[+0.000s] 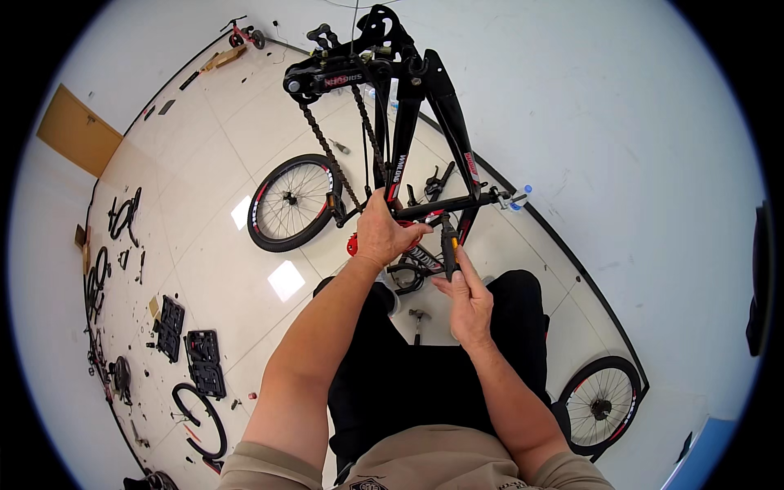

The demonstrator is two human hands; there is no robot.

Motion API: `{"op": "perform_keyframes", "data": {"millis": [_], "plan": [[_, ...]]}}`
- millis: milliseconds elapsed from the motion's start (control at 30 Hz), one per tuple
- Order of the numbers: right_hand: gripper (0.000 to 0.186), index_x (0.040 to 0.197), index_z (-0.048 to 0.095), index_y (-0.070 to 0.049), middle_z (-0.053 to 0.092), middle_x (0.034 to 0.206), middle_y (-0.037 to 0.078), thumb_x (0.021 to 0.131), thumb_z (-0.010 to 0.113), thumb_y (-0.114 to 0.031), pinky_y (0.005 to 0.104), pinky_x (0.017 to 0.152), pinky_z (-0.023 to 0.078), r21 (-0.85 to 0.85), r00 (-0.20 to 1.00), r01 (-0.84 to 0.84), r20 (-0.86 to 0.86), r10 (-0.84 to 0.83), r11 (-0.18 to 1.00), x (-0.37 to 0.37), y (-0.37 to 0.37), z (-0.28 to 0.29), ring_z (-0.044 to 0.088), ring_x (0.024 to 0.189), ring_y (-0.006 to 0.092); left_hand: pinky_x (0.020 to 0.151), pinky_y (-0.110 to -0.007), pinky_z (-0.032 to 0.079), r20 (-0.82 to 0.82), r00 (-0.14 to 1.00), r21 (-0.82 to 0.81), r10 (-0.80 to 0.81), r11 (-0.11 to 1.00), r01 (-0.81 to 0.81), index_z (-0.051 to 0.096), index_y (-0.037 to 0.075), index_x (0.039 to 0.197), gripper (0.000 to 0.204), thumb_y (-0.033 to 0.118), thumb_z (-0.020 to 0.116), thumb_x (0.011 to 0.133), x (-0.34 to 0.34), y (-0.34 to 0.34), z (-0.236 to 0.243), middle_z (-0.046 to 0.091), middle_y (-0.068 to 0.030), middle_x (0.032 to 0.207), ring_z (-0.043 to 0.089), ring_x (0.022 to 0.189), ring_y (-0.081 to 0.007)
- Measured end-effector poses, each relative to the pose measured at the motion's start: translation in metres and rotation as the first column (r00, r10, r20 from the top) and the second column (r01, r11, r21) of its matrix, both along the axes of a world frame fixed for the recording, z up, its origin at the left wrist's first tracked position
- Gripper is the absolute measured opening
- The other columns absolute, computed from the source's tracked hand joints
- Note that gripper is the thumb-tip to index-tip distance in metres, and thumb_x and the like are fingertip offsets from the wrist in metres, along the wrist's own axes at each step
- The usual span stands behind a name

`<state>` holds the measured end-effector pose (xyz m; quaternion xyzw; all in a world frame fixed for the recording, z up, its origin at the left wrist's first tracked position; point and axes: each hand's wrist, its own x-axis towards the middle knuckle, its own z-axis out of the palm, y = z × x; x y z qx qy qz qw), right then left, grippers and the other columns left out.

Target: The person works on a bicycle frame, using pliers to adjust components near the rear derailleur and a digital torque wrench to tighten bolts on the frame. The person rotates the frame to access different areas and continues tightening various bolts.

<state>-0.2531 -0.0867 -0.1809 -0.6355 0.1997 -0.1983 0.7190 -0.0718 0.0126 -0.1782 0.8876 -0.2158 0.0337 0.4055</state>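
A black bicycle frame (pixel 400 135) with red and white markings stands in front of me, its rear end toward the top of the view. My left hand (pixel 380 233) is closed over the red chainring (pixel 353 245), thumb stretched to the right; its fingertips are partly hidden. The chain (pixel 320 139) hangs in two runs down toward this hand. Just to the right, my right hand (pixel 469 302) grips a black pedal (pixel 449 245) with an orange reflector, fingers at its lower end. Another pedal (pixel 333 204) shows left of my left hand.
A wheel (pixel 290 200) lies beyond the frame to the left; another wheel (pixel 603 404) is at lower right. A hammer (pixel 418 325) lies between my legs. Open tool cases (pixel 204 363), a loose tyre (pixel 200 420) and scattered parts cover the left floor. A wall (pixel 621 163) runs along the right.
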Motion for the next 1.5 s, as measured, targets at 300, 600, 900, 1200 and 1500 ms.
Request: {"op": "perform_keyframes", "data": {"millis": [300, 600, 900, 1200, 1500], "plan": [[0.044, 0.135, 0.051, 0.005, 0.061, 0.124, 0.017, 0.095, 0.064, -0.008, 0.028, 0.086, 0.054, 0.152, 0.99, 0.111, -0.102, -0.096, 0.982, -0.003, -0.006, -0.007, 0.069, 0.093, 0.0183, 0.075, -0.04, 0.054, -0.019, 1.0, 0.012, 0.003, 1.0, -0.003, 0.049, 0.003, 0.114, 0.085, 0.036, 0.097, 0.051, -0.002, 0.0, 0.004, 0.062, -0.0088, 0.09, 0.064, 0.083, -0.029], [0.033, 0.12, 0.063, 0.003, 0.048, 0.141, 0.015, 0.088, 0.071, 0.001, 0.0263, 0.086, 0.054, -0.007, 0.979, 0.2, -0.043, -0.2, 0.98, -0.002, -0.008, -0.006, 0.067, 0.098, 0.0163, 0.072, -0.04, 0.053, 0.015, 1.0, -0.016, 0.008, 1.0, -0.008, 0.048, 0.005, 0.099, 0.079, 0.042, 0.097, 0.05, -0.001, 0.0, 0.0, 0.061, -0.0109, 0.087, 0.064, 0.079, -0.0303], [0.049, 0.134, 0.053, 0.006, 0.047, 0.14, 0.022, 0.089, 0.069, 0.001, 0.0295, 0.084, 0.057, 0.201, 0.981, 0.192, -0.028, -0.19, 0.961, -0.002, -0.006, 0.0, 0.067, 0.098, 0.0191, 0.075, -0.041, 0.053, -0.056, 0.998, 0.029, 0.012, 1.0, -0.01, 0.049, 0.003, 0.11, 0.082, 0.038, 0.097, 0.053, -0.004, -0.002, 0.007, 0.062, -0.0098, 0.092, 0.065, 0.082, -0.0298], [0.034, 0.122, 0.05, 0.004, 0.064, 0.109, 0.014, 0.095, 0.066, -0.01, 0.0372, 0.091, 0.058, 0.811, 0.996, 0.073, -0.029, -0.084, 0.58, 0.002, -0.02, 0.014, 0.067, 0.099, 0.0255, 0.075, -0.041, 0.053, -0.034, 0.999, 0.023, 0.012, 1.0, -0.011, 0.049, 0.003, 0.109, 0.081, 0.038, 0.096, 0.053, -0.002, 0.0, 0.005, 0.062, -0.0103, 0.092, 0.065, 0.083, -0.0308], [0.026, 0.113, 0.056, -0.002, 0.066, 0.102, 0.01, 0.097, 0.066, -0.02, 0.0354, 0.081, 0.061, 0.93, 0.996, 0.063, -0.038, -0.075, 0.363, 0.001, -0.02, -0.004, 0.07, 0.087, 0.0212, 0.076, -0.042, 0.053, -0.057, 0.998, 0.021, 0.014, 1.0, -0.013, 0.049, 0.002, 0.111, 0.083, 0.038, 0.096, 0.053, -0.002, 0.0, 0.007, 0.062, -0.0105, 0.091, 0.064, 0.085, -0.0313]]}}
